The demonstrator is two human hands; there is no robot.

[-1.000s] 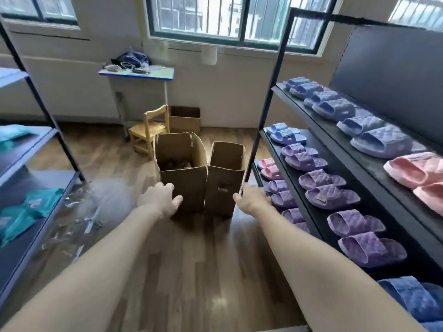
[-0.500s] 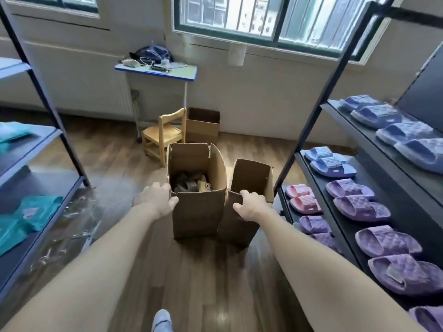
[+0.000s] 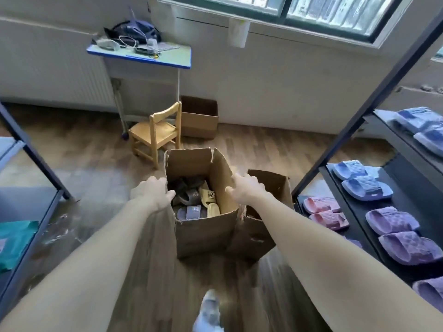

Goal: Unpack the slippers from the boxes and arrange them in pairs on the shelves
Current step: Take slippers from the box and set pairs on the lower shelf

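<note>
- Slippers (image 3: 195, 203): grey and yellow, lying loose inside the open box (image 3: 203, 236), floor, centre view.
- Left hand (image 3: 153, 192): curled on the box's 9 o'clock wall, thumb over the rim.
- Right hand (image 3: 244, 188): curled over its 3 o'clock wall.
- Judged purpose: opposed grips steady or reposition the box near the shelf (image 3: 407, 185) at 3 o'clock.

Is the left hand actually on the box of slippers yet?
Touching. The head view shows the left hand against the left wall of the slipper box, with the thumb hooked over the rim and no gap.
</note>
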